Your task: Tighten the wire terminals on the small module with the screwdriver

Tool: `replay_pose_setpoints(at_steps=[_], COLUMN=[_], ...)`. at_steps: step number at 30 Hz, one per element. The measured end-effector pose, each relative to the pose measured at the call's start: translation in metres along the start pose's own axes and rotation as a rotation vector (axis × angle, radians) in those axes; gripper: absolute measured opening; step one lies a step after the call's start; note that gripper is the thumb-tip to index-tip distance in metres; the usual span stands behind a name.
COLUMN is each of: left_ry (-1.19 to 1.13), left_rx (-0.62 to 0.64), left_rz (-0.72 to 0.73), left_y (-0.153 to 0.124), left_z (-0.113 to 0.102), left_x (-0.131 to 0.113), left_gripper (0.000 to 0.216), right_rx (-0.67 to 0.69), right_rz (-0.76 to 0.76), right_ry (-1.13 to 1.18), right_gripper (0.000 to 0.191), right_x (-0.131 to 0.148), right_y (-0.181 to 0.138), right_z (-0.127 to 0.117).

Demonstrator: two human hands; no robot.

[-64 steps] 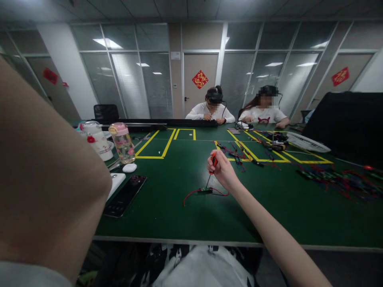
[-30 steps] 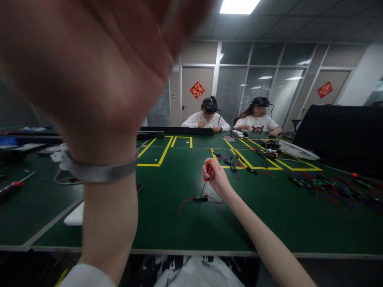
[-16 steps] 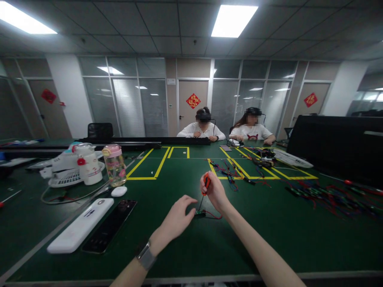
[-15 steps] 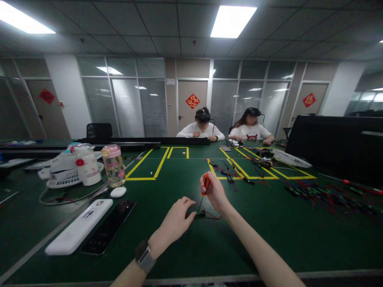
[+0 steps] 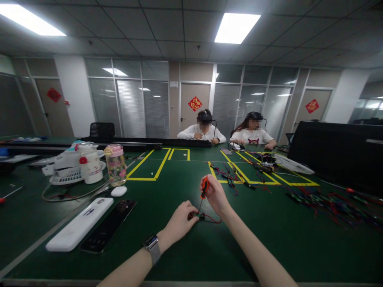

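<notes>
My right hand (image 5: 216,195) is closed round a small orange-handled screwdriver (image 5: 204,188), held upright with its tip down on a small green circuit board (image 5: 199,216) that has red wires. My left hand (image 5: 180,220), with a watch on the wrist, rests on the green table (image 5: 167,239) and its fingertips pinch the board's left end. The board is partly hidden by those fingers.
To the left lie a black phone (image 5: 108,231), a white power bank (image 5: 80,229), a white earbud case (image 5: 119,191), a pink-lidded bottle (image 5: 115,164) and a white cup (image 5: 89,168). Loose wires (image 5: 332,204) lie at right. Two people sit at the far side.
My left arm came down from in front of the camera to the table, and its fingers closed on the board. The right hand stayed on the screwdriver; the view tilted up.
</notes>
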State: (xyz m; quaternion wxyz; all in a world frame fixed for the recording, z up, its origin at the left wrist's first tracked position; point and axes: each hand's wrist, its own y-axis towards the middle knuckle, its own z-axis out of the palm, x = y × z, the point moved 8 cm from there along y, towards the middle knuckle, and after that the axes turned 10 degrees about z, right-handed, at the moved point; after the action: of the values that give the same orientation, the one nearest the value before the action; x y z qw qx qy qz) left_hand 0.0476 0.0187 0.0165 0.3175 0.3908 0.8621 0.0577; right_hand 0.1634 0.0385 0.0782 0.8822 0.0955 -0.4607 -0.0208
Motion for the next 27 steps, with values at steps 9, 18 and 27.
replay_pose_setpoints(at_steps=[9,18,27], left_ry=[-0.089,-0.100,-0.085], left_rx=[0.034,0.068,0.050], left_rz=[-0.001,0.001,-0.001], left_y=[0.006,0.005,0.003], left_z=[0.000,-0.003,-0.005], left_x=[0.004,0.003,0.001], left_gripper=[0.016,0.024,0.018], right_rx=[0.066,0.179,0.287], right_rz=[0.051,0.125,0.204], right_ry=[0.049,0.127,0.182], right_gripper=[0.026,0.026,0.029], right_x=[-0.001,-0.006,-0.009], right_y=[0.003,0.004,0.002], right_z=[-0.001,0.003,0.007])
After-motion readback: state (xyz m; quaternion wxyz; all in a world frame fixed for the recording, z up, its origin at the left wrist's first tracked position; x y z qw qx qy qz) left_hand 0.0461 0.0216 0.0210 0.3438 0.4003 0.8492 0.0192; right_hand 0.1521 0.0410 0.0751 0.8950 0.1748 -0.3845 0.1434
